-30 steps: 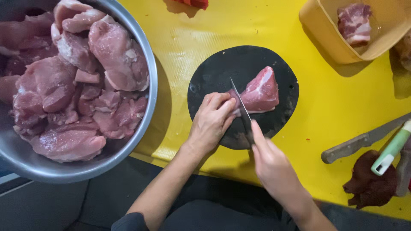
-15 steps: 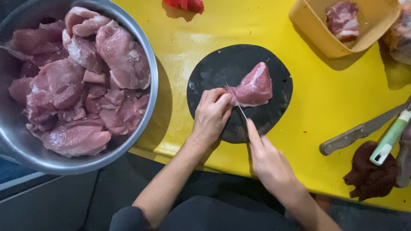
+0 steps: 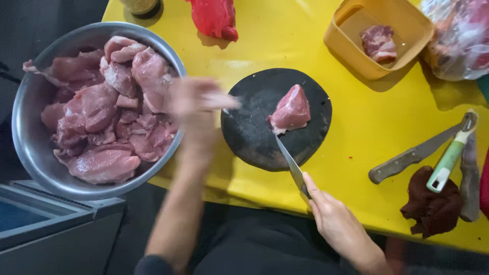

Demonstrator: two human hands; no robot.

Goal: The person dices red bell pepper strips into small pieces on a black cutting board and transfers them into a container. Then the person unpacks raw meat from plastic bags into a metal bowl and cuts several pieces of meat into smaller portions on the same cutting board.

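right hand: the right hand (image 3: 336, 224) sits at the near edge of the yellow worktop (image 3: 285, 40), fingers (image 3: 311, 187) wrapped round the handle of a knife (image 3: 290, 165), so it's a firm grip on that.

knife: blade runs up and away from those fingers, tip resting right by the near edge of the meat piece (image 3: 291, 109).

meat piece: a pink chunk lying on the round black cutting board (image 3: 254, 137), just beyond the knife tip, not touched by either hand.

left hand: the left hand (image 3: 196, 104) is blurred, hanging over the gap between the board and the steel bowl (image 3: 30, 122). Can't really tell how wide its fingers are or whether they've got anything.

steel bowl: just left of the left fingers, piled with raw pink meat (image 3: 102, 117).

off to the right: well away from the right fingers lie a second knife (image 3: 407, 157), a green-handled tool (image 3: 451, 155) and a dark brown cloth (image 3: 430, 206).

far side: a yellow tub (image 3: 402, 61) with one piece of meat in it, a clear bag of meat (image 3: 458, 35) beside it, and something red (image 3: 214, 18) near the far edge.
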